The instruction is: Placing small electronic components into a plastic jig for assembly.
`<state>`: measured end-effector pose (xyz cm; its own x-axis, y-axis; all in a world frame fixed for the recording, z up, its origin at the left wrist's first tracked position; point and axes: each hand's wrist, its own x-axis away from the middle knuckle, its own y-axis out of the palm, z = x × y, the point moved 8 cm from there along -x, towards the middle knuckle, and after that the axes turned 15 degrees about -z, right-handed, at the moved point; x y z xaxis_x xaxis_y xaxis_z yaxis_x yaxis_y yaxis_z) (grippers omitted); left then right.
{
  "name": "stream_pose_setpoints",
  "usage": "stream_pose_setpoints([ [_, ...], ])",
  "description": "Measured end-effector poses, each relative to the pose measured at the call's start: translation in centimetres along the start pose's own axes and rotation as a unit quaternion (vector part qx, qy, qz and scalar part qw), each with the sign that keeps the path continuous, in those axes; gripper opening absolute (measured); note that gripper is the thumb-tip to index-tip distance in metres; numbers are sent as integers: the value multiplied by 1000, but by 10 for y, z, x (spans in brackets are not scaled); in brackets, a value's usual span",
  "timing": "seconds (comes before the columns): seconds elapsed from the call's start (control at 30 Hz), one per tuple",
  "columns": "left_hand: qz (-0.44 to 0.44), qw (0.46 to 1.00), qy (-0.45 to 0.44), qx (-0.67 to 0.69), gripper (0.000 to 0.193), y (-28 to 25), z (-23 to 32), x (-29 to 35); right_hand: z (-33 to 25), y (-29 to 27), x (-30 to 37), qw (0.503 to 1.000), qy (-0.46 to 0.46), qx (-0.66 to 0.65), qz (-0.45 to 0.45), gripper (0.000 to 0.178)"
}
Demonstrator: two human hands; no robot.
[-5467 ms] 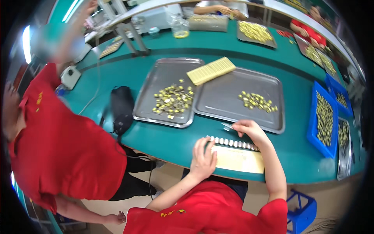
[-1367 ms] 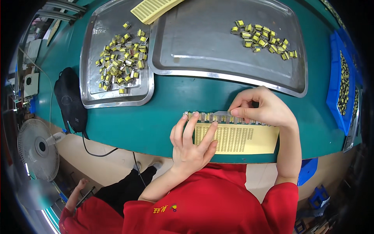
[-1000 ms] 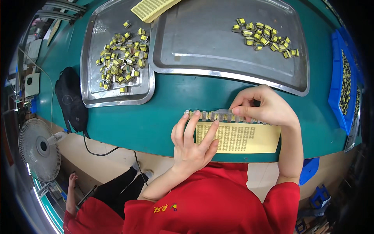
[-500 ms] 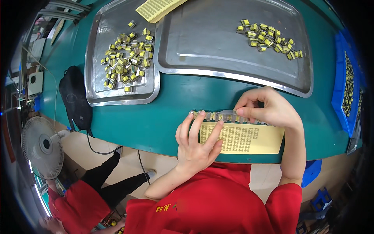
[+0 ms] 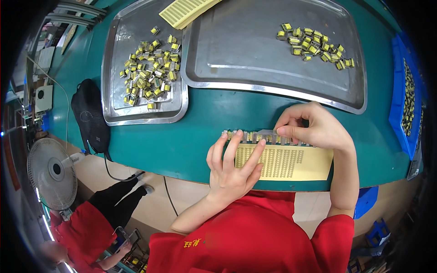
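A row of small transformers (image 5: pixel 246 136), yellow and silver, stands along the far edge of a yellow label sheet (image 5: pixel 314 164) on the green table. My left hand (image 5: pixel 234 166) has its fingers stretched and spread, with the fingertips resting on the left part of the row. Above the row's middle, my right hand (image 5: pixel 314 127) pinches a thin grey flat piece (image 5: pixel 267 132) between thumb and forefinger. That piece lies against the tops of the transformers. My right hand hides part of the row's right end.
Two metal trays, left (image 5: pixel 180 116) and right (image 5: pixel 273 91), hold loose transformers. More label sheets (image 5: pixel 182 13) lie across them. A blue bin (image 5: pixel 395 104) of parts stands at right, a black pouch (image 5: pixel 91 116) and a fan (image 5: pixel 52 168) at left. A co-worker (image 5: pixel 86 227) is at lower left.
My hands keep nearly the same pose on the row, and the whole view has shifted slightly. At lower left the co-worker has turned and moved their legs and arm.
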<state>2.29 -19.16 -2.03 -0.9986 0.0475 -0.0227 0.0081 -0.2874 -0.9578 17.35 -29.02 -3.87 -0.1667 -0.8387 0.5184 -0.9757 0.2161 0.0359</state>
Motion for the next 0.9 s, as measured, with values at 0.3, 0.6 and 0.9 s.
stream_pose_setpoints([
  [0.3, 3, 1000, 1, -15, 43, -2, 0, -1, -4, -1, 1, 1000, -19, 18, 10, 15],
  [0.6, 10, 1000, 0, -19, 43, -3, 2, 0, -2, -7, 3, 999, 0, 15, 39, 18],
  [0.9, -1, 999, -4, -36, 43, -7, 4, -3, -5, -8, 13, 1000, 2, 4, 8, 16],
])
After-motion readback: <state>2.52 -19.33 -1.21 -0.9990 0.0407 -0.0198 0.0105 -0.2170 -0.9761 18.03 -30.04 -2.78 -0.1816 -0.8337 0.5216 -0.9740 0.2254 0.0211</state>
